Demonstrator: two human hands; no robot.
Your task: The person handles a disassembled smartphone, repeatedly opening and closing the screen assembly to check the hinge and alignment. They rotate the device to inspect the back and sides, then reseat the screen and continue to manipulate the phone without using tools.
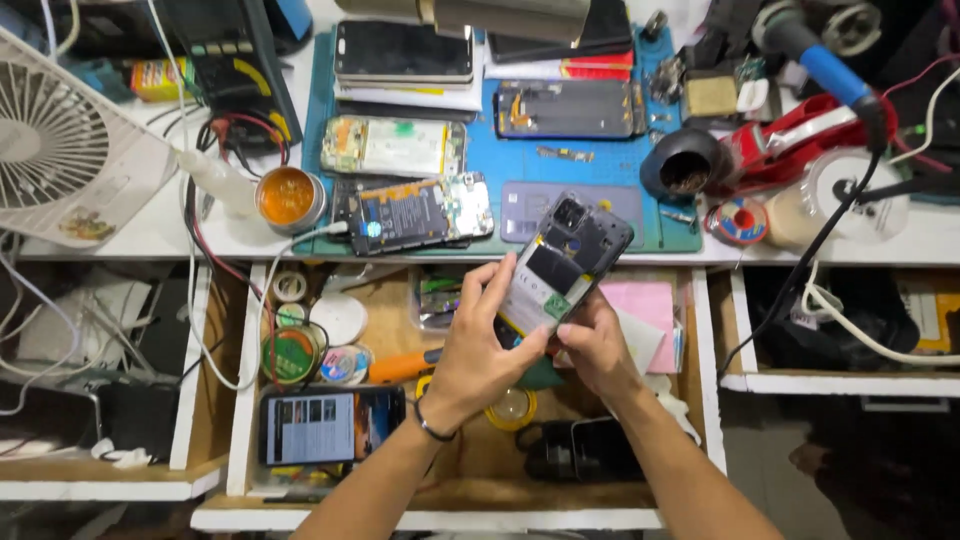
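Holding an opened phone [565, 262] with its back cover off, both hands are raised above an open drawer [700, 370] at the front edge of the bench. Left hand [478, 352]: fingers curled round the phone's lower left edge, forefinger lying up along its side, a thin dark band at the wrist. Right hand [592, 345]: closed on the phone's lower right corner from beneath, thumb at the bottom edge. The phone is tilted, camera end up and to the right, its dark battery and inner frame exposed, its top end overlapping the blue work mat [600, 165]. On the mat: a second stripped phone [418, 212] with its board exposed, just left of the held one; a grey phone [520, 205] lying flat, partly hidden behind it; a pale phone chassis [392, 146]; a dark phone frame [570, 108]; a stack of phones [402, 52] at the far edge. Left of the mat: a round tin of amber flux [288, 197] and a white desk fan [62, 145]. Right of the mat: a solder spool [738, 220] and a red holder [800, 140]. In the drawer: a lit phone [330, 425] showing a screen page, tape rolls [292, 352], an orange-handled tool [402, 366], pink paper [640, 305].
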